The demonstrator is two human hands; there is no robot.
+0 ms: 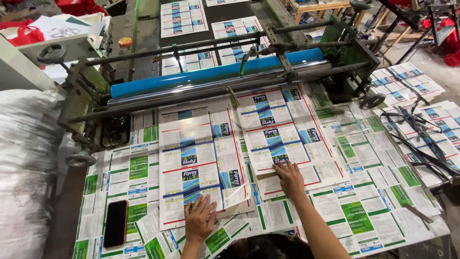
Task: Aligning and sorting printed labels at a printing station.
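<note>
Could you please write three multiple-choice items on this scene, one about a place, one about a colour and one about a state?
1. Where does the phone lie?
A. On the printed sheets, left of the left hand
B. On top of the roller
C. Under the right hand

2. What colour is the long roller across the machine?
A. Red
B. Blue
C. Yellow

3. How is the right hand placed?
A. Closed in a fist in the air
B. Gripping the phone
C. Pressed flat, fingers on a glossy printed sheet

Answers:
1 A: the dark phone rests on the green and white sheets, left of the left hand.
2 B: the roller is bright blue, above a silvery one.
3 C: the fingers lie spread on the sheet's near edge, holding nothing.
</note>
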